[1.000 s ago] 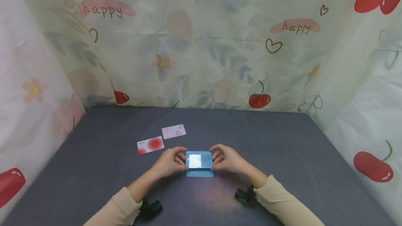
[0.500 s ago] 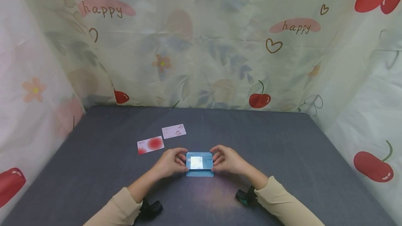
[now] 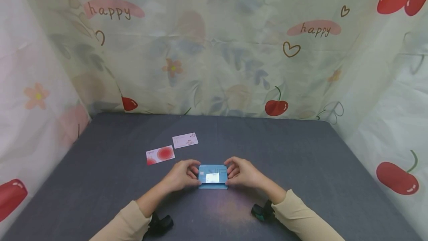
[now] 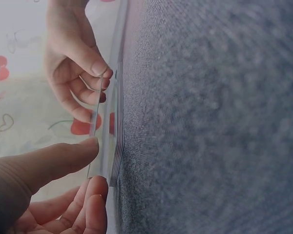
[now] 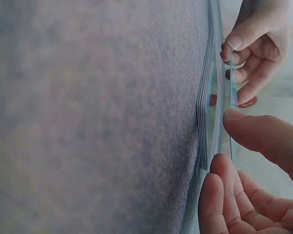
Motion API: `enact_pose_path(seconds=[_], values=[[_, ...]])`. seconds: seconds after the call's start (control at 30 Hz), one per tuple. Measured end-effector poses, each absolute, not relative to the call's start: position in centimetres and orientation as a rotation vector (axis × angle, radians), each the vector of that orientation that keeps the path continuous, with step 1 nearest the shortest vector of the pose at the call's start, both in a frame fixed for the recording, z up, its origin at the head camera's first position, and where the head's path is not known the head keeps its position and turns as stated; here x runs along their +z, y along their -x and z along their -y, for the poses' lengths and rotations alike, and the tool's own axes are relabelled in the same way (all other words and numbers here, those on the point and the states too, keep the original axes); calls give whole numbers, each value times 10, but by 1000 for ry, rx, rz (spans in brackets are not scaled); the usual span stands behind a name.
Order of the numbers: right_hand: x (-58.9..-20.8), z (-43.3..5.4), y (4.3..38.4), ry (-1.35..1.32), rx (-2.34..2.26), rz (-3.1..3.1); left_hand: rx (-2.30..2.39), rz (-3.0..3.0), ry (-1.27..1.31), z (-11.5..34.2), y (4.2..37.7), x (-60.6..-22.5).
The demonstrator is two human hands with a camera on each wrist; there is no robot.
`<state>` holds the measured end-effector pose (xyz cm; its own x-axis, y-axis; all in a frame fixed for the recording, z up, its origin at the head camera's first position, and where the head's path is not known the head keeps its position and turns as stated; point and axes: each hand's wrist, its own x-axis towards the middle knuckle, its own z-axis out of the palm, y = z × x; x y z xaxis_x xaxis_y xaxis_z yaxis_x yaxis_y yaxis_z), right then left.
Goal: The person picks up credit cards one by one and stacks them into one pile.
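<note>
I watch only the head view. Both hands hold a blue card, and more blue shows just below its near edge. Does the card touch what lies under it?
Observer: No. The left wrist view shows a gap between the blue card and the stack under it.
Operator: Thank you. Is that stack one thick piece?
Observer: No, its side shows several thin layers, like cards, on the table. I cannot count them surely.
Operator: And is only one card lifted?
Observer: It looks so: in the right wrist view, a single thin edge shows at the right hand.
</note>
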<state>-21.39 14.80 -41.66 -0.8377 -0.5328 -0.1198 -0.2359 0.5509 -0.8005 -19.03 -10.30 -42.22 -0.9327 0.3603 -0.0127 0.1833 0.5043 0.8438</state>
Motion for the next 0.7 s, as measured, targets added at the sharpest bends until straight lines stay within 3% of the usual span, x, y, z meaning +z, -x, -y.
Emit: enact_pose_path(seconds=[0.7], values=[[-419, -150, 212, 695, -1181, -2426, 1318, -2595, -435, 101, 187, -422]])
